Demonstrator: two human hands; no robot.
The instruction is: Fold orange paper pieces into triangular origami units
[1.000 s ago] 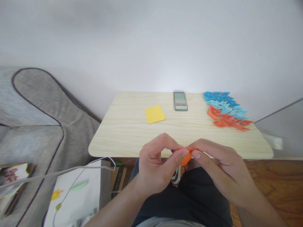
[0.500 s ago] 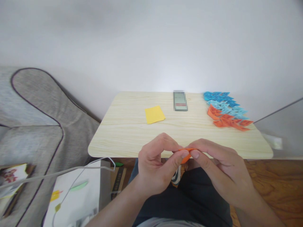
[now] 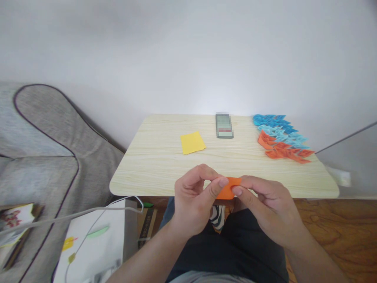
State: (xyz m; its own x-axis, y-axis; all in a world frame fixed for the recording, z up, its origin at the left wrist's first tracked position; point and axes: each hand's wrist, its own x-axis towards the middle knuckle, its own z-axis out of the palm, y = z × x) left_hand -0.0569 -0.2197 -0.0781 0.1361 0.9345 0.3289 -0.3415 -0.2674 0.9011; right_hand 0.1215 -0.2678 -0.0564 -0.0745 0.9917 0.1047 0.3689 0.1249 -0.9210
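A small piece of folded orange paper [image 3: 226, 192] is held up at the near edge of the table. My left hand [image 3: 196, 198] pinches its left side between thumb and forefinger. On the right side, the thumb and forefinger of my right hand [image 3: 266, 204] are closed on the same paper. Its flat face shows between the thumbs, while parts of its edges are hidden by my fingers. Farther back lies a yellow square of paper [image 3: 193, 143]. Folded orange paper pieces [image 3: 282, 151], light blue ones [image 3: 284, 135] and darker blue ones [image 3: 273, 122] lie in rows at the right.
The pale wooden table [image 3: 153, 169] stands against a white wall. A phone-like device [image 3: 224, 125], blurred out, lies near its back edge. On the left are a grey sofa [image 3: 47, 125], a white surface [image 3: 91, 243] and a pale cable [image 3: 88, 212]. A wooden floor [image 3: 347, 232] shows at right.
The orange paper has turned so that more of its flat face shows. My right hand's fingers have shifted slightly, and my thumbs are a little farther apart.
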